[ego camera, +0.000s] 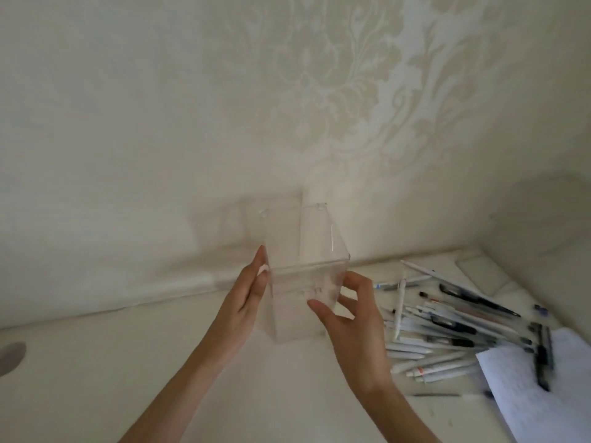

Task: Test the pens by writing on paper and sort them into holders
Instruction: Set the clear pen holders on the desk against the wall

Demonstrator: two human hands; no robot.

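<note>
A clear plastic pen holder (297, 251) is held above the white desk, near the wall, with nothing inside it. My left hand (248, 292) presses flat against its left wall. My right hand (348, 318) grips its lower right side with thumb and fingers. To the right lies a loose pile of pens (447, 327), mostly white and grey barrels with some black ones. A sheet of white paper (543, 391) with faint writing lies at the far right, with a few dark pens on its upper edge.
The white desk (128, 378) meets a patterned cream wall (287, 107) just behind the holder. A grey round cable hole (11, 356) sits at the desk's left edge. A pale flat object (483, 273) lies at the back right.
</note>
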